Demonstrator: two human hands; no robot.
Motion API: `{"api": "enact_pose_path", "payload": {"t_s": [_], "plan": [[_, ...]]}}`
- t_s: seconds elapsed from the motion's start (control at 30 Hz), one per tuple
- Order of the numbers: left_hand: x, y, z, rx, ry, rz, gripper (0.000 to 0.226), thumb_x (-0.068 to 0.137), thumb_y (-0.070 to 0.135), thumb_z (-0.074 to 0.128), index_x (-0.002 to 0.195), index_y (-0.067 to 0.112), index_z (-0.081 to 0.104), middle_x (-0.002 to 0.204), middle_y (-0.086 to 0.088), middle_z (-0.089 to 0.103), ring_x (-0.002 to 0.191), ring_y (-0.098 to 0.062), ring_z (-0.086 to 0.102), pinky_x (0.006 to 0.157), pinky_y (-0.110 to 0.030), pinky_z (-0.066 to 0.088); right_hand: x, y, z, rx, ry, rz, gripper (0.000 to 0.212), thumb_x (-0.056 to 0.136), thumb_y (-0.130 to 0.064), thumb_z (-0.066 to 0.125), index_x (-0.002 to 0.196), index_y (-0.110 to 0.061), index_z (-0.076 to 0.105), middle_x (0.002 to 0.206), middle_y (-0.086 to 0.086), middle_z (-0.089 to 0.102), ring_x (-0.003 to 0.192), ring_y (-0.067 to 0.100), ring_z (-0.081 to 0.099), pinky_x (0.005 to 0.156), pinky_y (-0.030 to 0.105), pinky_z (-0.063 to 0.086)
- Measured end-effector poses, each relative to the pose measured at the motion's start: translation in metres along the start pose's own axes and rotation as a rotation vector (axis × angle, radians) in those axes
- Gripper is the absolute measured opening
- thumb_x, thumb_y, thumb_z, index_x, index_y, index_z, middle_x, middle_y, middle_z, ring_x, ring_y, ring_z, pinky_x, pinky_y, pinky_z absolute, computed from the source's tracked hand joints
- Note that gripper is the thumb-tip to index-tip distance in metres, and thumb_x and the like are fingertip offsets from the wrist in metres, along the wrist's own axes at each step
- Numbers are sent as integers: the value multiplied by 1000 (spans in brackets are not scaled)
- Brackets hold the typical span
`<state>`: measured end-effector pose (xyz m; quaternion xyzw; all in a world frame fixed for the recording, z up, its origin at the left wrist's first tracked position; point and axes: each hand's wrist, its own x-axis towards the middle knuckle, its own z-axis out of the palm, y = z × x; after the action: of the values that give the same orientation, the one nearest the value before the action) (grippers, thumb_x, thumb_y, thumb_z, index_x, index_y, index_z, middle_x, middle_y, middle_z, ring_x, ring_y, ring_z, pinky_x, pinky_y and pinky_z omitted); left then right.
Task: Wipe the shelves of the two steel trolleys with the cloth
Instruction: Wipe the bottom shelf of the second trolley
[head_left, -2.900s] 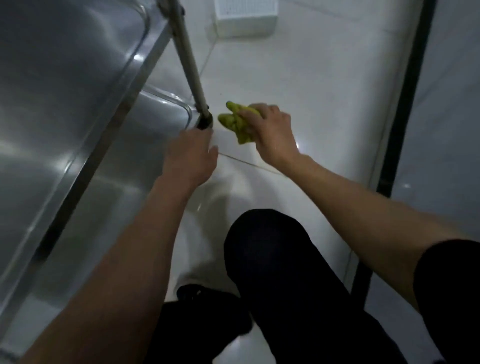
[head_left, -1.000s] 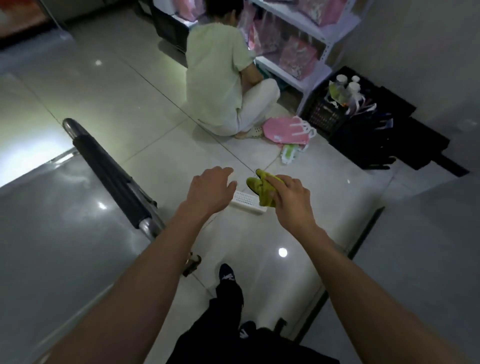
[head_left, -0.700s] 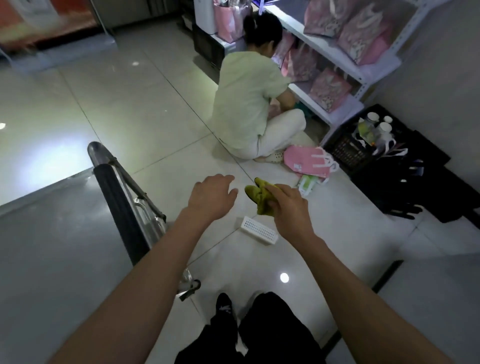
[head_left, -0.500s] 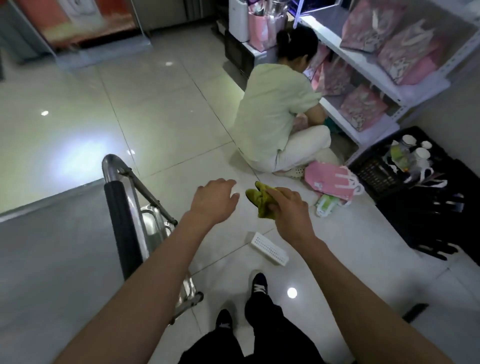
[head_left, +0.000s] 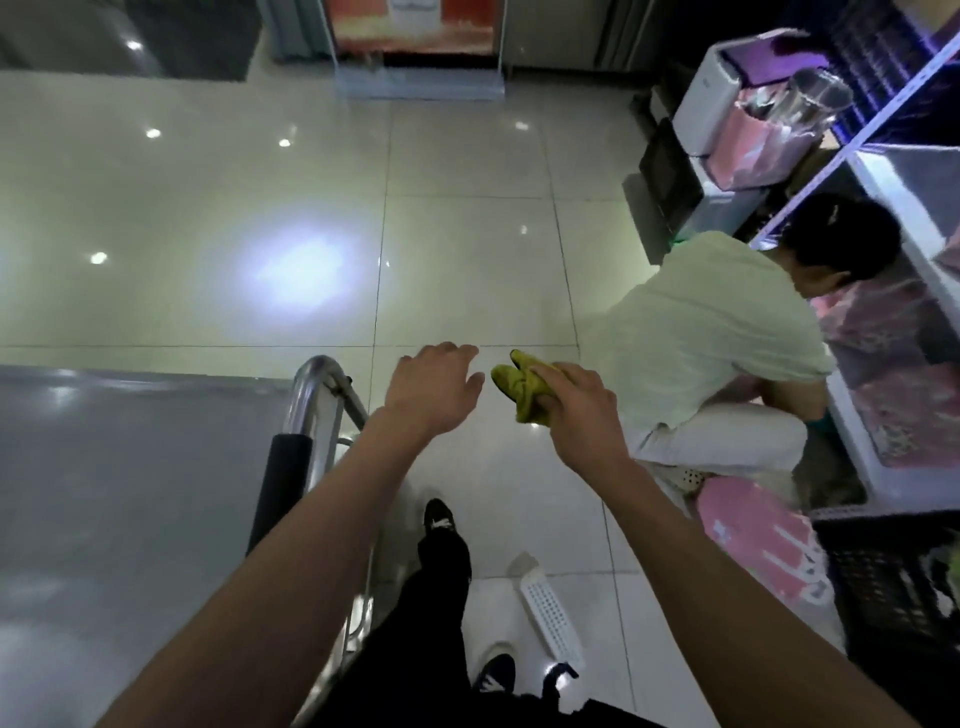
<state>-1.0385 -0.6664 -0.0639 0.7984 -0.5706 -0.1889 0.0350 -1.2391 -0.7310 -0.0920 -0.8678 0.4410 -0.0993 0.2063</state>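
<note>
Risen from the crouch by the lower shelf, the person now stands beside the trolley (head_left: 130, 519) with the right hand (head_left: 574, 410) clamped on the bunched cloth (head_left: 514, 387), left hand (head_left: 431, 392) empty and spread; best unfold it flat before wiping.

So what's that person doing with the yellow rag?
The person is standing next to a steel trolley and holding a bunched-up yellow cloth in the right hand. The left hand is open and empty, out in the air past the trolley's handle. Neither hand is touching the trolley, so no wiping is going on right now. Another person in a pale shirt is crouched by the shelves on the right.
</note>
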Motion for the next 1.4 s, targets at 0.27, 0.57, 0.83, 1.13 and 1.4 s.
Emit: {"api": "enact_pose_path", "payload": {"t_s": [0.27, 0.57, 0.83, 1.13, 1.4], "plan": [[122, -61, -64, -69, 50, -120, 47, 103, 44, 42, 146, 25, 45, 136, -2, 57, 124, -27, 54, 100, -44, 43, 180, -33, -7, 5, -16, -95, 49, 98, -11, 57, 141, -35, 54, 130, 3, 61, 111, 31, 54, 90, 49, 48], [242, -123, -110, -88, 45, -255, 48, 103, 45, 41, 147, 25, 44, 140, -2, 56, 127, -25, 53, 100, -42, 43, 351, -47, -2, -14, -96, -204, 42, 101, -15, 55, 141, -29, 56, 134, 4, 58, 114, 31, 52, 92, 47, 46], [309, -200, -142, -164, 105, -562, 48, 103, 45, 40, 147, 26, 43, 138, -1, 56, 126, -24, 53, 101, -42, 43, 519, -101, 28, 75, -232, -509, 48, 99, -15, 58, 142, -35, 54, 130, 1, 61, 111, 27, 53, 92, 42, 46], [280, -328, -150, -355, 219, -1028, 49, 104, 45, 39, 149, 28, 42, 141, 0, 54, 128, -24, 52, 103, -42, 42, 615, -259, 100, -2, -505, -930, 66, 96, -5, 49, 148, -44, 42, 128, -8, 59, 110, 23, 51, 86, 43, 49], [223, -423, -150, -523, 362, -1353, 49, 103, 46, 40, 148, 27, 43, 141, -1, 55, 129, -25, 52, 105, -43, 41, 630, -426, 181, -96, -674, -1328, 89, 73, 8, 44, 147, -40, 47, 120, -4, 62, 104, 26, 55, 73, 39, 52]]}}
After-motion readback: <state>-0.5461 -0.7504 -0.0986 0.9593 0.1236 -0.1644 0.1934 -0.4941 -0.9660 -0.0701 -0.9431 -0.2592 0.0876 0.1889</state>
